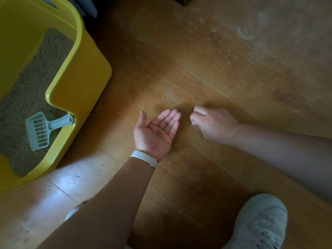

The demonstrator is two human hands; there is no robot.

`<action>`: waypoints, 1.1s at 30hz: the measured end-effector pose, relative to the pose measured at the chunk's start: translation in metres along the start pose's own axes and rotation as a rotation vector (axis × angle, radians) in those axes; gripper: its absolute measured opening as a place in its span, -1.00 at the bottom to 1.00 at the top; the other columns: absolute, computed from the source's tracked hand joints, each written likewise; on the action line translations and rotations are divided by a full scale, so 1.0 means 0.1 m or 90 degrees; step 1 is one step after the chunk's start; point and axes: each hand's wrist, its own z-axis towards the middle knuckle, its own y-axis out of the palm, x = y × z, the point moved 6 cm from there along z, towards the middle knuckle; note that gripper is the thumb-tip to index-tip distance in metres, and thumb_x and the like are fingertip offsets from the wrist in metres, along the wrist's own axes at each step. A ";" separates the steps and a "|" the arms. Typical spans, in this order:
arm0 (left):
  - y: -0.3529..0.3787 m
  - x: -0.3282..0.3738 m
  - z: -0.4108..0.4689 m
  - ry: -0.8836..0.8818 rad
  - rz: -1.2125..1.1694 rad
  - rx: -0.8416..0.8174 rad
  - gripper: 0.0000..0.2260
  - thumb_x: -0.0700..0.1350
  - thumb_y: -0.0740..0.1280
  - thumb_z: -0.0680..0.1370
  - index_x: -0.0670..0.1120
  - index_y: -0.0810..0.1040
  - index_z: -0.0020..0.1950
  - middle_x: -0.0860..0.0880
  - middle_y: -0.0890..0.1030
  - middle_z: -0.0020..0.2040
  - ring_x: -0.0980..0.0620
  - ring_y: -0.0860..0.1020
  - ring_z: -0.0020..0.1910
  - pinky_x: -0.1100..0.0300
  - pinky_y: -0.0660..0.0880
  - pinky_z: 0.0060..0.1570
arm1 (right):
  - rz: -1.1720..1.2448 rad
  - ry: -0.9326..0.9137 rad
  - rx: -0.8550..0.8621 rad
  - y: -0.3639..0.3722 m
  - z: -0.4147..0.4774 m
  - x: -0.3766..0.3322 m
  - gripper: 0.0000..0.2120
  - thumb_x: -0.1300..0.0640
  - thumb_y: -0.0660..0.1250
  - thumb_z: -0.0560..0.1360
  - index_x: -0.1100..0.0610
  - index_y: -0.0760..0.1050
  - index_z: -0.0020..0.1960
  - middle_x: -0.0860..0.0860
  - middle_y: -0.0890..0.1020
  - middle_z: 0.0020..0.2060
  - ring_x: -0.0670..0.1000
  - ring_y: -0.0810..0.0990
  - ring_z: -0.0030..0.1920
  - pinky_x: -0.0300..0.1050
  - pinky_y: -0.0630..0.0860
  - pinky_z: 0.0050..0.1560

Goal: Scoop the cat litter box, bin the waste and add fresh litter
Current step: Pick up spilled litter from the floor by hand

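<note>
Yellow plastic forms the one litter box (86, 81) we see, at the left edge of the head view on a wooden floor (215, 72). Inside it lies a bed of sandy brown litter (36, 78). On that litter rests a single grey-blue scoop (41, 129), its slotted blade flat and its handle leaning against the box's near rim.

We count two hands, both over the floor just right of the box and close to each other without touching. The left hand (154, 133) lies palm up with fingers straight and relaxed, and a few dark grains (164, 127) sit near the base of its fingers. One white wristband (144, 159) circles that wrist. The right hand (213, 124) is blurred, with fingers curled and fingertips down at the floor; we cannot tell whether they pinch anything.

Two white shoes show: one (264, 223) at the lower right, the other (71, 212) mostly hidden behind the left forearm. Pale dust (242, 31) streaks the far floorboards.
</note>
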 end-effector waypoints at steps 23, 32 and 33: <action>0.14 0.04 -0.05 -0.045 -0.042 -0.077 -0.33 0.30 0.13 0.55 -0.27 0.50 0.31 -0.22 0.55 0.23 -0.20 0.53 0.27 -0.14 0.35 0.36 | 0.268 0.003 0.128 -0.59 0.19 -0.93 -0.72 0.00 0.03 0.59 0.08 0.48 -0.02 0.00 0.52 0.04 0.15 0.56 -0.05 0.12 0.56 -0.21; 0.42 0.38 -0.23 0.066 -0.036 -0.071 -0.41 0.16 0.01 0.64 -0.32 0.57 0.08 -0.27 0.66 0.01 -0.18 0.64 0.00 0.00 0.49 0.19 | 0.384 0.145 0.271 -1.00 0.17 -0.64 -0.72 0.07 0.17 0.63 0.14 0.51 0.25 -0.03 0.51 0.16 -0.06 0.50 0.16 -0.14 0.46 0.20; 0.51 0.43 -0.28 0.076 -0.039 -0.069 -0.43 0.15 0.01 0.65 -0.32 0.58 0.06 -0.27 0.66 0.02 -0.19 0.64 0.03 0.00 0.49 0.21 | 0.418 0.188 0.269 -1.07 0.18 -0.62 -0.70 0.06 0.16 0.64 0.16 0.50 0.27 -0.05 0.51 0.19 -0.08 0.49 0.19 -0.19 0.44 0.22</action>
